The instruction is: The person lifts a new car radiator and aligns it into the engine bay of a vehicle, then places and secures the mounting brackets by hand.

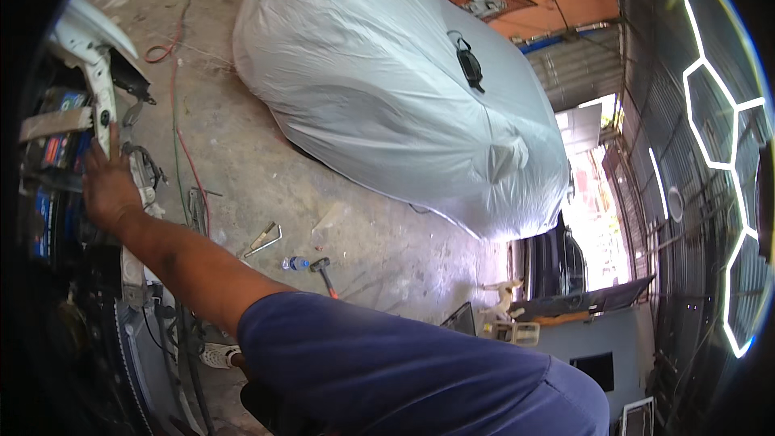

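Observation:
My right hand [111, 187] reaches to the far left and lies on the bare metal front frame [102, 97] of a car with its inside parts exposed. The fingers are stretched and a little apart against the metal, with no tool in them. Beside them, inside the car, are blue and red boxy items [55, 149], partly in shadow. A light-coloured strip [56, 123] crosses above these. Near the wrist hang loose dark wires and a pale part [145, 182]. My left hand is outside the picture.
On the concrete lie a hammer [324, 274], a small bottle [296, 263], an angled metal tool [265, 241] and a red hose [187, 157]. A car under a silver cover [379, 89] stands beyond. Farther off are a dog [504, 297] and a crate [517, 333].

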A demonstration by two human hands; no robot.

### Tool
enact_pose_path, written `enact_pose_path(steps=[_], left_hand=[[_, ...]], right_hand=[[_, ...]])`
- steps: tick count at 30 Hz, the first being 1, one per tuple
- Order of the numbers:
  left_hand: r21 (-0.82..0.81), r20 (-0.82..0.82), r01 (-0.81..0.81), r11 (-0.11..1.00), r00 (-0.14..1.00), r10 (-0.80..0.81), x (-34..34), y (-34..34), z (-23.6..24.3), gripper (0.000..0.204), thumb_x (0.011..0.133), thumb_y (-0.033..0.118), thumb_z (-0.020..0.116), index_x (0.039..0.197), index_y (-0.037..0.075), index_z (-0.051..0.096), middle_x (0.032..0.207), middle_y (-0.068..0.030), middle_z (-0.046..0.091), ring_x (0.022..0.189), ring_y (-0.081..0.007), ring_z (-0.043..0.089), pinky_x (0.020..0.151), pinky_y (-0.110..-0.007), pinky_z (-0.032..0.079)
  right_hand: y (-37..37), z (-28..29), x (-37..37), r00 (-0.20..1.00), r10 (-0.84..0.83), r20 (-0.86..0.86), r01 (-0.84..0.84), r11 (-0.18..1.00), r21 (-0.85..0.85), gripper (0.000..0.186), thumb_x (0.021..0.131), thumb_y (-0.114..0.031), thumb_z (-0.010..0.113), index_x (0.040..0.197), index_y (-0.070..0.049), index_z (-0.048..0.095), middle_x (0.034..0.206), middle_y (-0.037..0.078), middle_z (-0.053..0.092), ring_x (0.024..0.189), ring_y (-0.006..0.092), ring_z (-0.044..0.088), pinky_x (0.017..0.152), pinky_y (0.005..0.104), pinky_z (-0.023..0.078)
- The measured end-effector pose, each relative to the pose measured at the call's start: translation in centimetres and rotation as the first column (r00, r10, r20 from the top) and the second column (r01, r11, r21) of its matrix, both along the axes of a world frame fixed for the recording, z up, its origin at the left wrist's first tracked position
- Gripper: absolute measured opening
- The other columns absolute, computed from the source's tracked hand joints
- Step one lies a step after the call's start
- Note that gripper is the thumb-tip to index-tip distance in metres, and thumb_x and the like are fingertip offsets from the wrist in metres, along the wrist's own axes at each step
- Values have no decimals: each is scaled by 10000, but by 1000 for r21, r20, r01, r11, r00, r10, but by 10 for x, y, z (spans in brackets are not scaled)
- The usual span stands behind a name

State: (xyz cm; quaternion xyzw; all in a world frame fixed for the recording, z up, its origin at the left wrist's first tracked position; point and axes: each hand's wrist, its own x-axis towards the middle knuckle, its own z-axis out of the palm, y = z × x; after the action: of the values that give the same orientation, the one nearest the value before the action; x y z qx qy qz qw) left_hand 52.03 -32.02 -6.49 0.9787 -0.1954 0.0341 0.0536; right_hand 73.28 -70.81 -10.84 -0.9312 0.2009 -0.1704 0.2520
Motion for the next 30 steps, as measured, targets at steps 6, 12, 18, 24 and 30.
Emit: enact_pose_path(steps=[6,12,18,24,30], left_hand=[[43,-188,67,997,980,-58,13,10,23,563,993,431,667,1186,-98,683,1103,-262,723,954,-413,711,867,-481,592],[39,-385,94,995,920,-72,29,55,-31,647,986,478,642,1332,-68,627,1187,-285,704,1003,-417,711,895,-486,589],[354,-455,49,934,882,126,12,15,-15,618,1013,447,632,1460,27,555,1427,-231,604,1217,-392,646,1002,-484,532],[124,-288,49,991,958,-11,17,8,-8,592,949,371,677,1401,4,570,1257,-255,665,1078,-440,668,897,-506,537],[145,-332,-38,989,939,85,11,-15,19,622,926,317,701,1428,-7,527,1194,-273,658,1054,-450,667,888,-547,526]], right_hand=[[8,22,-1,998,-22,58,12,986,168,411,967,-189,553,1313,18,629,1558,244,444,1579,491,68,1199,574,287],[13,42,-2,1000,-2,17,-1,985,175,413,968,-218,550,1308,-1,640,1486,245,516,1569,468,159,1209,609,250],[-17,-49,6,988,-123,93,134,984,-118,225,981,-182,484,1043,-75,672,919,182,728,813,404,702,832,516,556],[-12,55,1,992,-96,79,109,977,-185,341,991,-254,510,1186,-22,665,1341,167,639,1356,424,470,1125,561,418],[-17,53,-3,997,-43,59,52,984,-167,407,993,-262,511,1283,4,618,1463,170,576,1471,501,357,1074,587,478]])
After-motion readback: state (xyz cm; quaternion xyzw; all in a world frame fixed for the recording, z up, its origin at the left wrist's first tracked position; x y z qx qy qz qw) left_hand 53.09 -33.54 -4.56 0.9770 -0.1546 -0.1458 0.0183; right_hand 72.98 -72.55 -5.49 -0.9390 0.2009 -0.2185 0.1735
